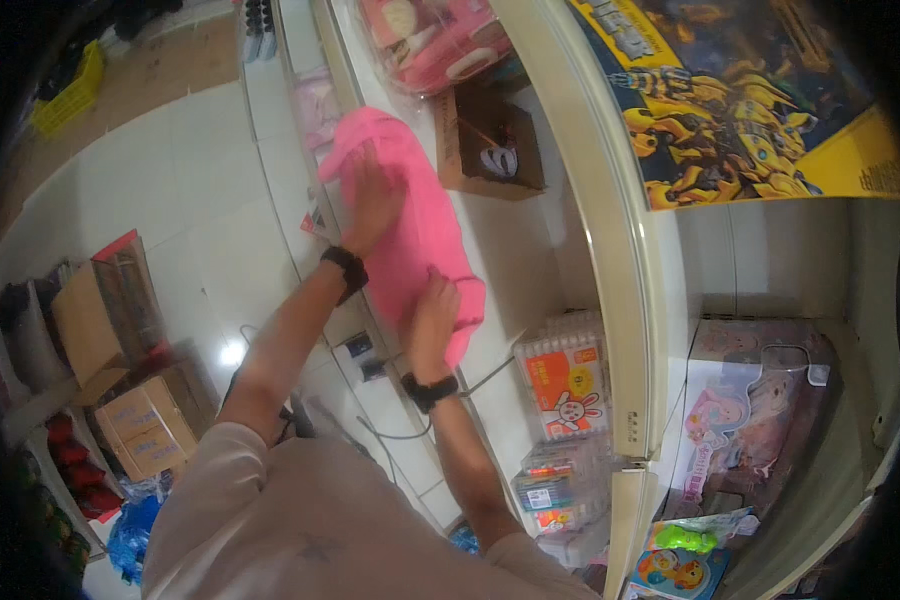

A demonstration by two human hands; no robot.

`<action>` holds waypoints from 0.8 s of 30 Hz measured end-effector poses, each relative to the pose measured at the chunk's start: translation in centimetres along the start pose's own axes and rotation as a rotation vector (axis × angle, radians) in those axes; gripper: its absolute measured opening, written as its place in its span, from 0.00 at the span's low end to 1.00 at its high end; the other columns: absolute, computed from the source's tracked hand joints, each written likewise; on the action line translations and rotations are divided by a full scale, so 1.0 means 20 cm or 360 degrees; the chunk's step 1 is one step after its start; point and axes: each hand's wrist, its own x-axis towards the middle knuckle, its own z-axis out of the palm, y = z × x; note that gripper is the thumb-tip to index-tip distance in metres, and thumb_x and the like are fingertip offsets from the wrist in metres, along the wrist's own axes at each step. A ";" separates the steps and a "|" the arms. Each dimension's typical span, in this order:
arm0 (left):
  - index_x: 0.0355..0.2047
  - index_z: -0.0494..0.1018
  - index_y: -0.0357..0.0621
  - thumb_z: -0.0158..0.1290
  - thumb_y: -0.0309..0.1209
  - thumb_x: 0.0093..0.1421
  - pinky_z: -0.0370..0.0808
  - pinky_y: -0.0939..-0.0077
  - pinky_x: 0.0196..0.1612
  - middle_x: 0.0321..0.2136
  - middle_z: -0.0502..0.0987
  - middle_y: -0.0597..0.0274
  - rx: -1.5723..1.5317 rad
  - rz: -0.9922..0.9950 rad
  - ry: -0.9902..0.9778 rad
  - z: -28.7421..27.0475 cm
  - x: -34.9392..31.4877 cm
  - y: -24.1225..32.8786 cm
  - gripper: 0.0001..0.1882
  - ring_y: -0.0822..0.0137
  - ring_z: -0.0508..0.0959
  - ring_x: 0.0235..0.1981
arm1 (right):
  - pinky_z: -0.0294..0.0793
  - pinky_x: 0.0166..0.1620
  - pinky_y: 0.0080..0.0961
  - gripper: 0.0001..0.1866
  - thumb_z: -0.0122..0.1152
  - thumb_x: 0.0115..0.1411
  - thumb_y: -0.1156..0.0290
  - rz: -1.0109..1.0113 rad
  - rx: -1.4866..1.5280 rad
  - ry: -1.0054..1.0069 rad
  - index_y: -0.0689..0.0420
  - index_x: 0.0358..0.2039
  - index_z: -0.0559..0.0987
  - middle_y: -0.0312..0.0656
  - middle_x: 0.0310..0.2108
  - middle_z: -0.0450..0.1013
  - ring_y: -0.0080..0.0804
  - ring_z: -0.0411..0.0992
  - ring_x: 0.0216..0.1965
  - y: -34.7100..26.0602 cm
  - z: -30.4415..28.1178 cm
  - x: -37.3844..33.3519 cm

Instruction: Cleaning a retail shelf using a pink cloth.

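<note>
Pink cloth [428, 225] lies lengthwise on the white counter [505, 255], under both your hands; your left hand [375, 205] rests its grip open on the far half, fingers extended; your right hand [433, 318] bends its grip over the near end, though I cannot tell whether it pinches fabric; just right of the cloth, an open cardboard box [463, 155] holds a mask-like object [498, 162]; nearer you, orange-and-white packs [560, 380] stand stacked; beyond the counter's left edge, tile floor [185, 190] spreads wide.
</note>
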 end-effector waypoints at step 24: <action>0.64 0.48 0.24 0.60 0.38 0.51 0.57 0.64 0.65 0.63 0.58 0.38 -0.0855 -0.0904 0.0066 0.09 -0.40 0.07 0.48 0.49 0.60 0.64 | 0.68 0.48 0.45 0.24 0.57 0.47 0.80 0.0060 0.0099 -0.0197 0.64 0.48 0.69 0.55 0.43 0.68 0.54 0.68 0.44 0.37 -0.28 -0.58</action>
